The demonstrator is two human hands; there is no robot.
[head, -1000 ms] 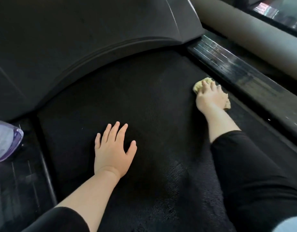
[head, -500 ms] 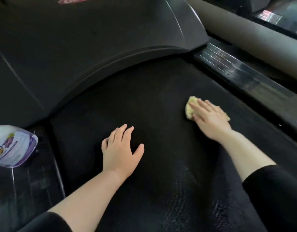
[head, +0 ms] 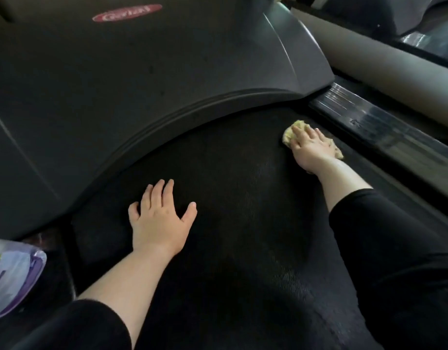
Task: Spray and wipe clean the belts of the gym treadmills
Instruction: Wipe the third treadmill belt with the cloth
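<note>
The black treadmill belt [head: 243, 223] fills the middle of the view. My left hand [head: 159, 221] rests flat on it, fingers spread, holding nothing. My right hand [head: 311, 145] presses a crumpled yellow cloth [head: 292, 132] against the belt at its far right corner, next to the side rail. The fingers lie straight over the cloth, which sticks out ahead of and behind the hand. A spray bottle [head: 13, 276] with a purple and white label lies on the left side rail at the frame's left edge, partly cut off.
The dark motor cover [head: 142, 84] with a red oval logo [head: 127, 12] curves over the belt's front end. A glossy black side rail [head: 384, 127] runs along the right, with a grey bar [head: 369, 64] beyond it. Black sleeves cover both my forearms.
My right hand slid the cloth from the belt's right edge toward the middle, then back out to the far right corner. My left hand stayed flat on the belt.
</note>
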